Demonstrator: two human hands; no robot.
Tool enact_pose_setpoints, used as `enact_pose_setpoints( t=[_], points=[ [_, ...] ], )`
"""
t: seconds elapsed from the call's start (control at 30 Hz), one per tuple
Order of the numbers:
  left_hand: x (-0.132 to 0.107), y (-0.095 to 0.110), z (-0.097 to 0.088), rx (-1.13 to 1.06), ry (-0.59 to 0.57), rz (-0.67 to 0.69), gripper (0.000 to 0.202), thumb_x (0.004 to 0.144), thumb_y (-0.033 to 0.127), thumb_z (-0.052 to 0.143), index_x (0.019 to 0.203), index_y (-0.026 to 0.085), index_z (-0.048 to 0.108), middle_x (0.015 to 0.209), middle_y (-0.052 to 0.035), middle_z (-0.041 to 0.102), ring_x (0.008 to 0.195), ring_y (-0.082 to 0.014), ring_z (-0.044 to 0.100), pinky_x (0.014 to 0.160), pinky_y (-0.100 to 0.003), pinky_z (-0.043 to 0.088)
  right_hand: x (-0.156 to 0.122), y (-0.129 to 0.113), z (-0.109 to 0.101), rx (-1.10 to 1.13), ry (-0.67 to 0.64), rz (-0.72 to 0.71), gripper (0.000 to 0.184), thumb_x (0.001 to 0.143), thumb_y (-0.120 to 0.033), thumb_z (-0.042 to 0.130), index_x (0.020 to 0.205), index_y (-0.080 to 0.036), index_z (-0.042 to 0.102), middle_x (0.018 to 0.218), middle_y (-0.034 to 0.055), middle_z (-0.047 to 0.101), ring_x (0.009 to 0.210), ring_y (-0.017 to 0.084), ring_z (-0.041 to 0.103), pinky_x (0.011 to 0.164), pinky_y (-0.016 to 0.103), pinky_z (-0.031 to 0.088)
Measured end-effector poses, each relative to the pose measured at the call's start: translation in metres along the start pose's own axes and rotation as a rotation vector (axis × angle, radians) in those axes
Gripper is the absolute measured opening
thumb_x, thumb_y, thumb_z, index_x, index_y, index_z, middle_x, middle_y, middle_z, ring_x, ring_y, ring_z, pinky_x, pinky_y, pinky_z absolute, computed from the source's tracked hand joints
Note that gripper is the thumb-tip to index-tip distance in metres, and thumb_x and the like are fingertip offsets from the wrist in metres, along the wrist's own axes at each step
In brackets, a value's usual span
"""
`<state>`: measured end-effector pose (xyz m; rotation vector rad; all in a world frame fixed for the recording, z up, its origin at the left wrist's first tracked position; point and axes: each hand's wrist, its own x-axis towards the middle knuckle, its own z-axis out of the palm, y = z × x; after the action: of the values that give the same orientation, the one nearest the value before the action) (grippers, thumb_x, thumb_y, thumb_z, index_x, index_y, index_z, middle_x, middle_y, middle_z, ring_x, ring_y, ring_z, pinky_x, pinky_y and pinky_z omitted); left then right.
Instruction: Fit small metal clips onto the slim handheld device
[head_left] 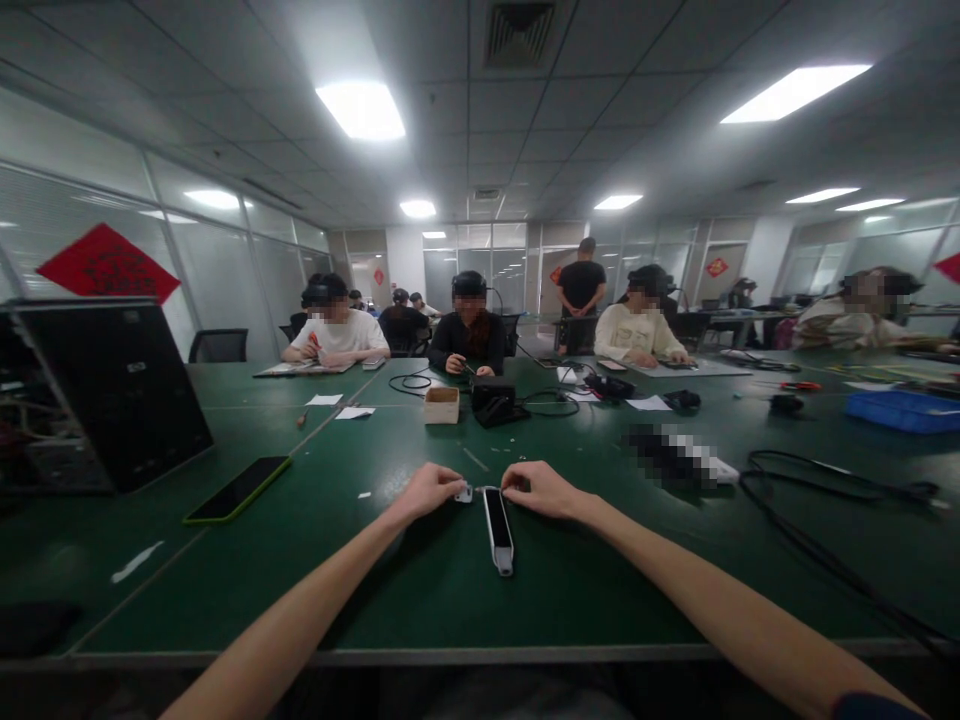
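1. Reaching forward over the green table (pixel 450 610), both bare arms of the person stretch out, and the hands meet near the middle of the tabletop.
2. The left hand (pixel 426 490) has its fingertips pinched together on a small pale piece (pixel 465 493), held just above the table.
3. The right hand (pixel 538 489) has its fingers closed on the far end of a slim device (pixel 498 528), which is black on top with light edges.
4. The slim device lies flat on the table between the two forearms, its length pointing from the hands back toward the person.
5. The small pale piece sits just beside the device's far end; whether the two touch cannot be told.
6. A phone (pixel 238 488) with a green rim lies to the left, near a black computer case (pixel 112 390).
7. A small cardboard box (pixel 442 405) stands farther out, beyond the hands.
8. A black cable (pixel 817 500) loops across the right side, and a blue tray (pixel 904 410) sits at the far right.
9. Other people sit at work along the far side of the table, well apart from the person's hands.
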<state>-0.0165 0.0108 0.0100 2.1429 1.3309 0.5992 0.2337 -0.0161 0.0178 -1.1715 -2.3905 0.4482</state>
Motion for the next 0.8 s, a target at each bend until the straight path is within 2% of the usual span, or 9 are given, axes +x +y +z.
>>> enact_pose_setpoints(
  t=[0.1,0.27,0.4,0.53,0.6,0.7,0.8],
  points=[
    [0.002,-0.002,0.001,0.051,-0.001,0.019,0.038,0.078,0.046,0.053,0.094,0.017,0.072,0.074,-0.0005,0.069,0.066,-0.0162,0.058,0.059,-0.023,0.039,0.001,-0.001,0.001,0.007,0.009,0.019,0.019,0.083,-0.030,0.054,0.091,-0.018,0.066,0.088,0.0025,0.063,0.077,0.014,0.057,0.069,0.025,0.045],
    [0.002,0.003,0.003,0.075,-0.009,0.034,0.035,0.081,0.042,0.051,0.097,0.020,0.071,0.087,-0.0006,0.071,0.075,-0.0174,0.061,0.065,-0.023,0.042,-0.001,0.004,0.006,0.041,0.035,0.018,0.016,0.084,-0.030,0.054,0.091,-0.019,0.065,0.091,0.0009,0.063,0.080,0.013,0.056,0.070,0.024,0.044],
    [-0.001,0.011,0.009,0.165,-0.011,0.090,0.033,0.084,0.040,0.048,0.094,0.020,0.071,0.083,-0.0023,0.071,0.073,-0.0183,0.063,0.065,-0.024,0.042,-0.001,0.005,0.010,0.062,0.039,0.019,0.016,0.086,-0.030,0.053,0.092,-0.020,0.064,0.092,0.0005,0.064,0.080,0.013,0.057,0.070,0.024,0.044],
    [-0.002,0.013,0.012,0.284,0.036,0.099,0.032,0.085,0.035,0.046,0.103,0.018,0.067,0.090,-0.0062,0.071,0.080,-0.0216,0.065,0.068,-0.026,0.044,0.004,0.012,-0.002,-0.060,0.047,-0.021,0.021,0.084,-0.034,0.057,0.097,-0.019,0.063,0.096,0.0035,0.063,0.087,0.016,0.056,0.078,0.027,0.043],
    [-0.001,0.013,0.012,0.336,0.045,0.102,0.032,0.085,0.032,0.046,0.107,0.018,0.065,0.088,-0.0066,0.071,0.082,-0.0219,0.065,0.071,-0.027,0.045,0.005,0.027,-0.017,-0.224,0.153,0.083,0.029,0.084,-0.038,0.055,0.104,-0.018,0.061,0.104,0.0078,0.060,0.098,0.020,0.053,0.087,0.033,0.039],
    [-0.002,0.014,0.010,0.358,0.026,0.108,0.032,0.086,0.031,0.044,0.109,0.018,0.062,0.090,-0.0066,0.071,0.084,-0.0214,0.065,0.074,-0.027,0.045,-0.003,0.063,-0.040,-0.509,0.307,0.456,0.044,0.085,-0.044,0.051,0.119,-0.015,0.053,0.122,0.0175,0.049,0.113,0.030,0.042,0.093,0.045,0.031],
    [-0.004,0.018,0.009,0.380,0.010,0.107,0.032,0.088,0.030,0.042,0.110,0.017,0.060,0.092,-0.0069,0.071,0.085,-0.0212,0.065,0.073,-0.027,0.045,-0.019,0.103,-0.054,-0.651,0.319,0.812,0.058,0.086,-0.050,0.047,0.125,-0.008,0.047,0.133,0.0254,0.037,0.121,0.038,0.034,0.096,0.050,0.023]
  ],
)
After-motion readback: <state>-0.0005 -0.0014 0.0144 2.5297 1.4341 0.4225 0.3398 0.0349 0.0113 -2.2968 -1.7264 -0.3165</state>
